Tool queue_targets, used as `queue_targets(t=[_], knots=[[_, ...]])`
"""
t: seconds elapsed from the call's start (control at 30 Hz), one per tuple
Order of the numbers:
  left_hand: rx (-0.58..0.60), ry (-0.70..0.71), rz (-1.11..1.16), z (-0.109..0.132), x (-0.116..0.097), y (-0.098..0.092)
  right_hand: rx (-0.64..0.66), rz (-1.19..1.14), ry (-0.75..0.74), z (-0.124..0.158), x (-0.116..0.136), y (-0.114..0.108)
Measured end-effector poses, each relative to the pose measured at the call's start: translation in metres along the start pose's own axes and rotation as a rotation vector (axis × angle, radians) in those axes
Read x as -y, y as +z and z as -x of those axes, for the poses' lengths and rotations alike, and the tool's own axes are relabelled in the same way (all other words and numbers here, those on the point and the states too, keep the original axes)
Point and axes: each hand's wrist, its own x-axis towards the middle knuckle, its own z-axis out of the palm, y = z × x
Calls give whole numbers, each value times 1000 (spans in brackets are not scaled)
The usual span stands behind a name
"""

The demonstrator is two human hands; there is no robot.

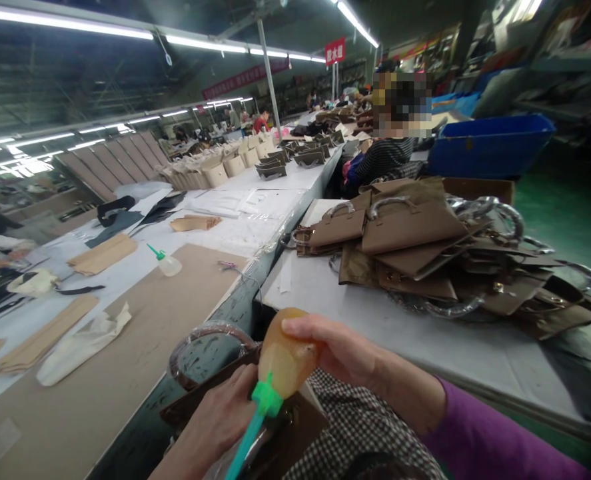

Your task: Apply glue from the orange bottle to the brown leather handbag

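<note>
My right hand (342,350) is wrapped round a soft amber squeeze bottle (285,357) with a green nozzle (255,417) that points down toward the lower edge of the view. My left hand (220,417) rests closed on a dark brown handbag (305,417) that lies on my checked lap; its plastic-wrapped handle (202,337) arches up to the left. The nozzle tip runs down across the bag and out of sight.
A heap of brown handbags (425,247) with wrapped handles lies on the grey table to the right. On the long bench at left lie a small green-capped bottle (168,263), tan leather strips (102,253) and white cloths (82,343). A person in a striped top (382,157) sits beyond; a blue bin (490,143) stands behind.
</note>
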Motion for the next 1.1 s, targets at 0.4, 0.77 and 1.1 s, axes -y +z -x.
queue_targets(t=[0.4,0.77,1.1], knots=[[-402,203,-3,66,58,-38,-246,-348,-25,20,-16,-57],[-82,-99,811,72,91,-88,-408,-76,-78,53,-18,-38],[42,-132,891,28,97,-24,-432,511,-207,44,-12,-46]])
